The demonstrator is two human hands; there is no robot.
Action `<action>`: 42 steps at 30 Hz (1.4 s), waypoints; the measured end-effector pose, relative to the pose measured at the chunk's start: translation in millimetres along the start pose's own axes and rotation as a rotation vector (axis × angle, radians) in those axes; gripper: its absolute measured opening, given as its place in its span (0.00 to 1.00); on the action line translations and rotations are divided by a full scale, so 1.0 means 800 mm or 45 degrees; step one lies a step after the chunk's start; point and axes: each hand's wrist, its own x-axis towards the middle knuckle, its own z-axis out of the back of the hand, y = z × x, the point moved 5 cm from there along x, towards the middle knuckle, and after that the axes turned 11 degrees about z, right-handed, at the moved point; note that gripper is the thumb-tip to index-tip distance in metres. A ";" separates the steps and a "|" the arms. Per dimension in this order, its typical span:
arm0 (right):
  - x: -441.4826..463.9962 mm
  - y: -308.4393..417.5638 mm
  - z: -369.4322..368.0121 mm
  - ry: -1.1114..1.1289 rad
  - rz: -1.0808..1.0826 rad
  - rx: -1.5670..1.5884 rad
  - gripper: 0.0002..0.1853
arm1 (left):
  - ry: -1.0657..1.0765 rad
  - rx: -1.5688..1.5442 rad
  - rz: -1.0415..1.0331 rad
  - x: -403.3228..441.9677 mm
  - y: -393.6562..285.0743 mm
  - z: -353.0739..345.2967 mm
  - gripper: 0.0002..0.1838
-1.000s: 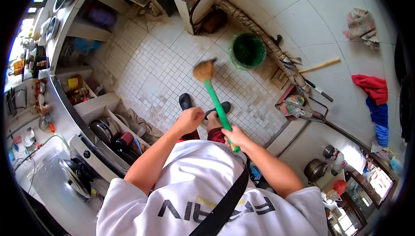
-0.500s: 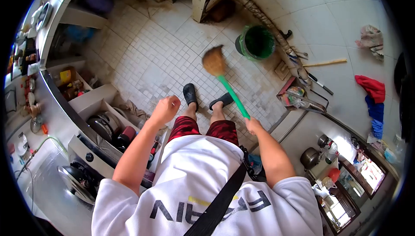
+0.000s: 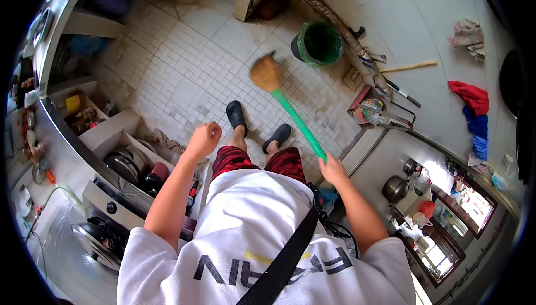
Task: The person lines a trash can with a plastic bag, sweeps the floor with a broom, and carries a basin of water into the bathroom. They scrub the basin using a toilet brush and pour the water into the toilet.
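Observation:
My right hand (image 3: 333,167) is wrapped round the end of a green handle of a broom (image 3: 298,123). The broom's brown bristle head (image 3: 265,74) is over the tiled floor, ahead of my feet, with its dark tip blurred. Off to the left, my left hand (image 3: 204,138) hangs in the air with its fingers curled together and nothing visible in them. Below the broom head are my two dark clogs (image 3: 236,114). A bin with a green liner (image 3: 321,44) stands to the right of the broom head.
At the left runs a counter (image 3: 67,154) with a sink, above open drawers (image 3: 125,132) of pots and bottles. A wrapped pipe (image 3: 321,8) follows the wall's foot at the right. Near it is a dustpan (image 3: 363,104) holding rubbish. Red cloth (image 3: 470,96) hangs on the right wall.
The broom has swung from near my body to farther out, with its handle now slanting right. My left hand has moved left, away from the handle. The view has shifted slightly.

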 end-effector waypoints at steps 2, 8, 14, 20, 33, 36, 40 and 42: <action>0.051 0.042 -0.015 0.004 0.168 0.136 0.25 | 0.006 0.017 0.017 -0.008 0.000 -0.011 0.09; 0.194 0.135 -0.030 -0.014 0.438 0.016 0.27 | -0.123 0.107 0.034 -0.048 -0.017 -0.025 0.08; 0.175 -0.004 -0.015 0.087 0.229 -0.018 0.29 | -0.195 0.153 0.054 -0.091 -0.045 -0.041 0.08; 0.075 -0.225 0.000 0.146 -0.048 -0.139 0.30 | -0.220 0.061 0.036 -0.104 -0.072 -0.075 0.09; 0.072 -0.136 0.132 0.118 0.436 -0.425 0.25 | -0.351 -0.272 0.295 -0.128 -0.026 -0.019 0.11; 0.101 0.020 0.160 0.206 0.410 -0.347 0.23 | -0.412 -0.270 0.314 -0.126 0.014 0.026 0.12; 0.192 0.204 0.164 0.151 0.541 -0.542 0.22 | -0.496 -0.397 0.376 -0.107 0.087 0.083 0.11; 0.219 0.281 0.159 0.156 0.573 -0.405 0.22 | -0.585 -0.385 0.373 -0.119 0.109 0.122 0.11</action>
